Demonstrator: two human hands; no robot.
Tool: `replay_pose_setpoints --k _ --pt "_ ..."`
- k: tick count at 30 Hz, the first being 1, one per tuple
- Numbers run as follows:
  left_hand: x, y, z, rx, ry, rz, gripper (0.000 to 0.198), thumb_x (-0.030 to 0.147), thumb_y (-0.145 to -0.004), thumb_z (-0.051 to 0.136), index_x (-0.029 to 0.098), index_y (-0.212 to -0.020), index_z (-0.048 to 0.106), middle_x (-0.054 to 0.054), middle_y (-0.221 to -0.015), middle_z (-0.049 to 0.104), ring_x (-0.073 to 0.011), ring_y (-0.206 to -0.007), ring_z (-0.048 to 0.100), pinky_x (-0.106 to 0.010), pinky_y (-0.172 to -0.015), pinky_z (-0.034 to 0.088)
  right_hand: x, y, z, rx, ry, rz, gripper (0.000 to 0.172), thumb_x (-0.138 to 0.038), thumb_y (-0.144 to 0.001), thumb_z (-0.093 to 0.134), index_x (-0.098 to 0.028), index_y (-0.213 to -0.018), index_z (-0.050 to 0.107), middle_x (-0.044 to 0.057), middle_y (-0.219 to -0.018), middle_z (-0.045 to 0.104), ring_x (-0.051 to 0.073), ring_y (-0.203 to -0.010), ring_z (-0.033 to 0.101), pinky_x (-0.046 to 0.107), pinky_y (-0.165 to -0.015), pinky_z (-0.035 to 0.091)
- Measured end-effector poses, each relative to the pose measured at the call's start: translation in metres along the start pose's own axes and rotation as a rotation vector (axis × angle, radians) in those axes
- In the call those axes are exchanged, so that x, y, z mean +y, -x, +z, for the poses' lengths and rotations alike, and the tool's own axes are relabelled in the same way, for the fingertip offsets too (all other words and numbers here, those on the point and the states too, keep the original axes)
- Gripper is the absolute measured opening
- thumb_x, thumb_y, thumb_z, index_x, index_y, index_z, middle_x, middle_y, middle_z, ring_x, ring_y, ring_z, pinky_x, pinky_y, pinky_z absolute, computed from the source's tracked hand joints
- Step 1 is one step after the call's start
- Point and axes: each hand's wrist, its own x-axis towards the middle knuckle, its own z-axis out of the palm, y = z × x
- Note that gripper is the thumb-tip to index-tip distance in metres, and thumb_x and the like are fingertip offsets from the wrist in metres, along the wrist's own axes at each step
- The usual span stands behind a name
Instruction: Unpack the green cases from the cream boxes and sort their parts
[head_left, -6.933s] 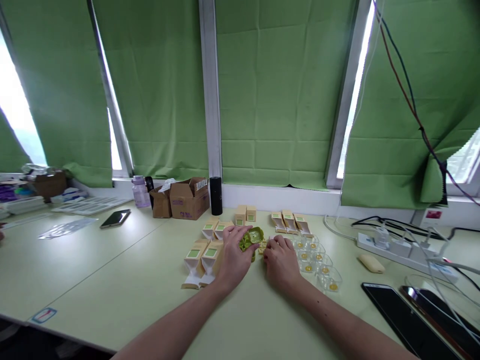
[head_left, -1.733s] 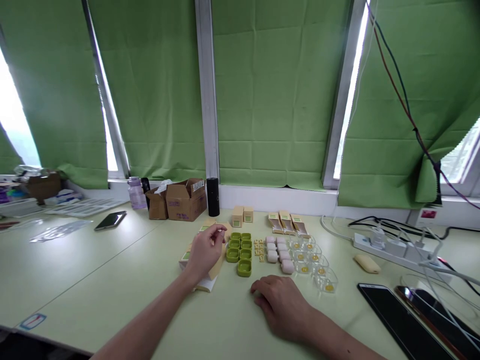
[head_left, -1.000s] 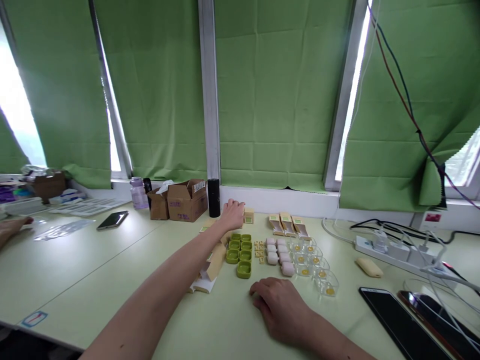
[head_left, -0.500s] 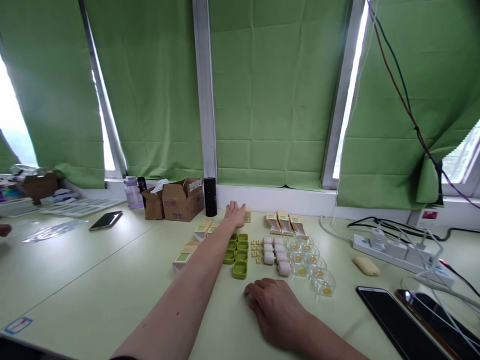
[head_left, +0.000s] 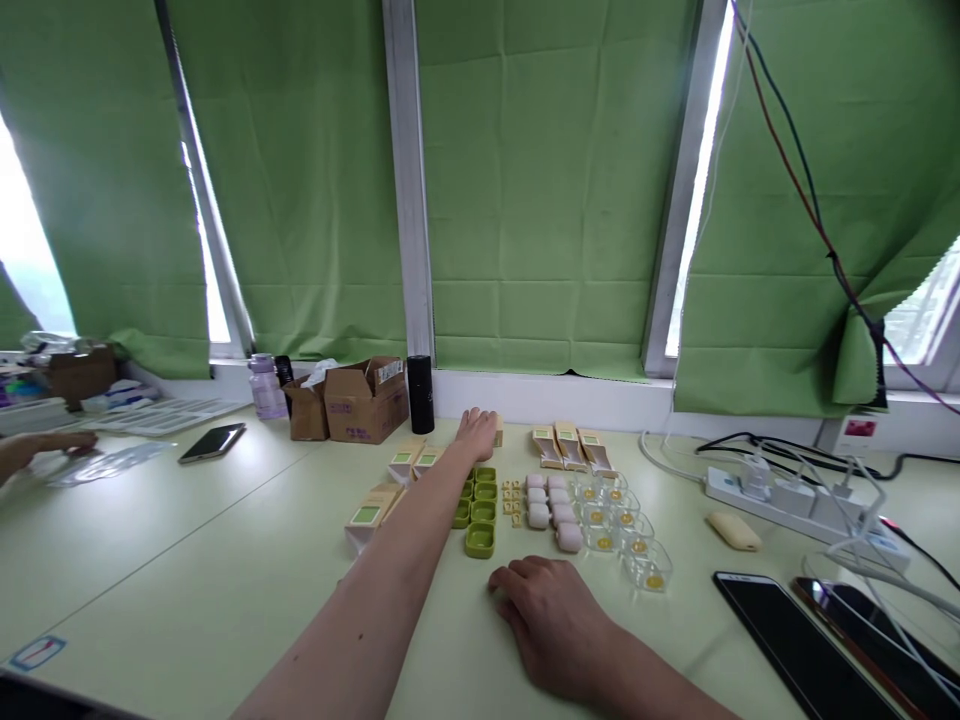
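Observation:
My left hand [head_left: 477,434] reaches far across the table, its fingers stretched forward against a small card box [head_left: 499,432] that it partly covers. Its thumb is hidden, and no grip on the box shows. Below that forearm stand two rows of green square trays [head_left: 480,540]. My right hand [head_left: 551,615] rests on the tabletop near me, fingers curled in loosely, nothing visible in them. Beyond it lie small yellow pieces [head_left: 511,505], pale pink rounded cases [head_left: 568,537] and clear plastic cups [head_left: 649,568] with yellow discs inside.
Three open card boxes [head_left: 571,448] stand at the back; more [head_left: 367,515] are left of my forearm. A brown carton [head_left: 360,405] and black cylinder [head_left: 420,393] stand behind. Phones [head_left: 780,640] and a power strip [head_left: 802,505] lie right. Another person's hand [head_left: 64,443] touches plastic film.
My left hand has shifted slightly right, over more of the small box, and its fingers are closer together. My right hand stays put. Another person's hand has come farther in from the left.

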Motion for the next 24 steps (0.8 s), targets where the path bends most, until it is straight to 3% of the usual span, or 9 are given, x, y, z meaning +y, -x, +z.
replay_pose_setpoints --k 3,8,10,16,18,21,23,24 --pt "0.005 0.003 -0.002 0.058 0.011 0.003 0.041 0.037 -0.097 0.065 0.018 -0.133 0.058 -0.013 -0.140 0.057 -0.0306 -0.127 0.056 -0.055 -0.108 0.046 0.000 0.000 0.001 0.003 -0.004 0.003 0.024 -0.020 -0.091 0.053 -0.022 -0.112 0.065 0.007 -0.102 0.075 0.024 -0.091 0.068 0.031 -0.072 0.040" --pt "0.010 0.011 -0.002 0.097 0.110 0.029 0.049 0.017 -0.085 0.069 0.015 -0.129 0.050 -0.018 -0.130 0.057 -0.0348 -0.130 0.046 -0.051 -0.115 0.031 0.000 0.001 0.002 -0.001 -0.003 0.013 0.024 -0.020 -0.091 0.054 -0.023 -0.112 0.063 0.007 -0.102 0.075 0.024 -0.091 0.068 0.031 -0.072 0.039" --pt "0.011 0.015 -0.006 0.101 0.178 0.044 0.050 0.015 -0.083 0.067 0.016 -0.128 0.046 -0.018 -0.128 0.057 -0.0353 -0.127 0.047 -0.051 -0.114 0.031 0.000 0.001 0.003 0.003 -0.004 0.013 0.022 -0.020 -0.091 0.053 -0.023 -0.111 0.063 0.007 -0.102 0.075 0.024 -0.091 0.068 0.031 -0.072 0.039" --pt "0.016 0.025 -0.043 0.145 0.489 0.078 0.041 0.020 -0.093 0.057 0.019 -0.128 0.035 -0.018 -0.131 0.053 -0.0276 -0.114 0.057 -0.043 -0.098 0.047 0.007 0.002 0.004 0.089 -0.054 0.023 0.024 -0.021 -0.092 0.051 -0.022 -0.114 0.061 0.007 -0.102 0.075 0.024 -0.090 0.069 0.033 -0.072 0.040" --pt "0.019 0.035 -0.059 0.148 0.611 0.085 0.039 0.024 -0.095 0.056 0.019 -0.126 0.034 -0.016 -0.126 0.055 -0.0233 -0.105 0.062 -0.039 -0.091 0.051 0.012 0.001 0.001 0.188 -0.087 0.037 0.025 -0.020 -0.093 0.050 -0.022 -0.116 0.059 0.006 -0.098 0.074 0.024 -0.086 0.068 0.033 -0.071 0.041" --pt "0.024 0.062 -0.079 0.135 0.766 0.118 0.032 0.028 -0.098 0.056 0.022 -0.121 0.035 -0.012 -0.119 0.059 -0.0177 -0.094 0.064 -0.036 -0.085 0.054 0.022 0.002 -0.007 0.453 -0.131 0.073 0.025 -0.020 -0.093 0.050 -0.022 -0.118 0.055 0.007 -0.097 0.070 0.024 -0.084 0.066 0.035 -0.072 0.045" --pt "0.029 0.088 -0.089 0.115 0.869 0.141 0.029 0.035 -0.099 0.056 0.023 -0.117 0.036 -0.009 -0.112 0.061 -0.0162 -0.091 0.064 -0.034 -0.083 0.055 0.028 0.002 -0.014 0.650 -0.143 0.070 0.031 -0.022 -0.092 0.054 -0.022 -0.124 0.050 0.011 -0.108 0.067 0.027 -0.098 0.064 0.038 -0.080 0.049" --pt "0.032 0.102 -0.092 0.080 1.040 0.145 0.031 0.039 -0.098 0.058 0.023 -0.115 0.037 -0.007 -0.109 0.060 -0.0159 -0.090 0.063 -0.034 -0.081 0.055 0.031 0.002 -0.017 0.724 -0.146 0.057 0.039 -0.024 -0.092 0.057 -0.022 -0.129 0.047 0.014 -0.117 0.064 0.030 -0.108 0.062 0.041 -0.084 0.050"
